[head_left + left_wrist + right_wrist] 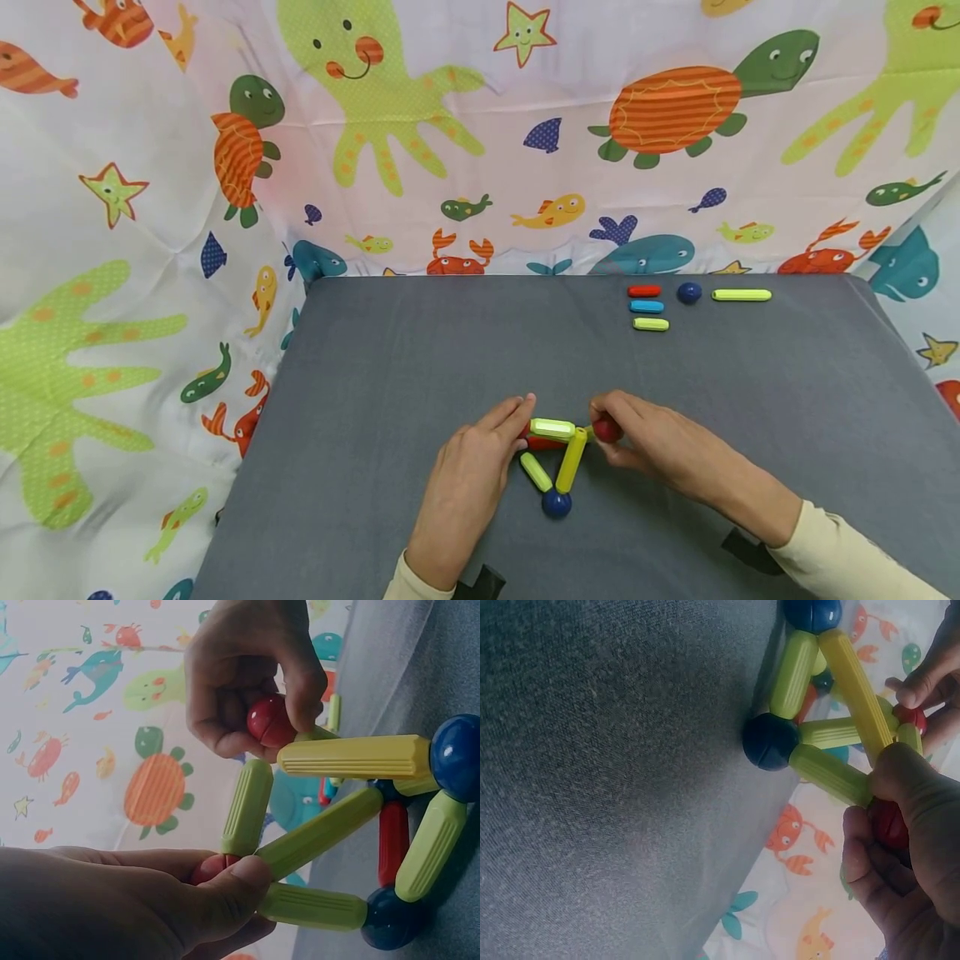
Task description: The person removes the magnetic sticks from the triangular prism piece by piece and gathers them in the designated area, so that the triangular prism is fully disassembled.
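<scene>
A frame of connected sticks and balls stands between the two hands. My left hand (468,475) pinches a red ball (210,870) at its left upper corner, with several light green sticks meeting there. At the right upper corner my right hand (667,450) grips another red ball (607,430). A yellow stick (572,460) runs from that corner down to a blue ball (557,503). Lower in the frame, a red stick (393,844) and a green stick (431,847) lead to a second blue ball (391,919). Fingers hide part of both red balls.
At the back right of the grey table (375,358) lie a short red stick (644,291), a blue stick (647,307), a light green stick (650,324), a dark blue ball (689,292) and a longer yellow-green stick (742,295). A sea-animal printed curtain (420,208) hangs behind.
</scene>
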`<state>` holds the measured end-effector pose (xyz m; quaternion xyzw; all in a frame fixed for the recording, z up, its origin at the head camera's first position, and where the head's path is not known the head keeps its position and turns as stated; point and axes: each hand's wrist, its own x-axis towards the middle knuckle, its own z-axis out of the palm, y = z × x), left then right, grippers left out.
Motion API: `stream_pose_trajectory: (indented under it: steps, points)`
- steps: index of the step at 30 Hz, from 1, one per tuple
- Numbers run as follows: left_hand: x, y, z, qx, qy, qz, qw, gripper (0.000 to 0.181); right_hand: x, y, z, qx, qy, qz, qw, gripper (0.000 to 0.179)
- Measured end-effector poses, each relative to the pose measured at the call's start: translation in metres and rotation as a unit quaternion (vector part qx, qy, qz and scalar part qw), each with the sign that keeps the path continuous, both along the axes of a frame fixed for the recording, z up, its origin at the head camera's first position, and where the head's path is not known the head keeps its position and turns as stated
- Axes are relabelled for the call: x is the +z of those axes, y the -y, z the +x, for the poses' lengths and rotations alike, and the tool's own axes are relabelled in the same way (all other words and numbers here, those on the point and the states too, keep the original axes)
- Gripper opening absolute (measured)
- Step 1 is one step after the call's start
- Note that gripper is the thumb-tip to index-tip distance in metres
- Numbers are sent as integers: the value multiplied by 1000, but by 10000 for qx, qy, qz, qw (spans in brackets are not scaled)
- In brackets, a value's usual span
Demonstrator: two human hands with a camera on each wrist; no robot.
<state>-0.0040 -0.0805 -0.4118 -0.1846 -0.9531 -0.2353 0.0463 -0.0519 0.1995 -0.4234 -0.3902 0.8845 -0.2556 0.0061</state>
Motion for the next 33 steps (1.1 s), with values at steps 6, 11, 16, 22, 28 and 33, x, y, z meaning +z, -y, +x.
stream_pose_trajectory:
  steps: [6,11,16,22,28,33]
  points:
    - [0,0,0,-27,70,15,10000,59,3,0,0,-16,-13,18,10000,50]
    - [1,-1,0,-34,85,9,10000,59,7,-1,0,-77,-64,50,9999,51]
    - [1,0,0,-35,62,38,10000,59,12,-6,-1,-164,-357,-25,9992,54]
    - [1,1,0,-35,89,73,9999,59,20,-20,-13,-396,-514,-68,9979,57]
    - [-1,1,-1,-21,136,120,9998,60,18,-47,-37,-951,-482,101,9942,60]
    - [-1,1,-1,-32,84,118,9999,61,10,-73,-59,-1471,-454,310,9876,58]
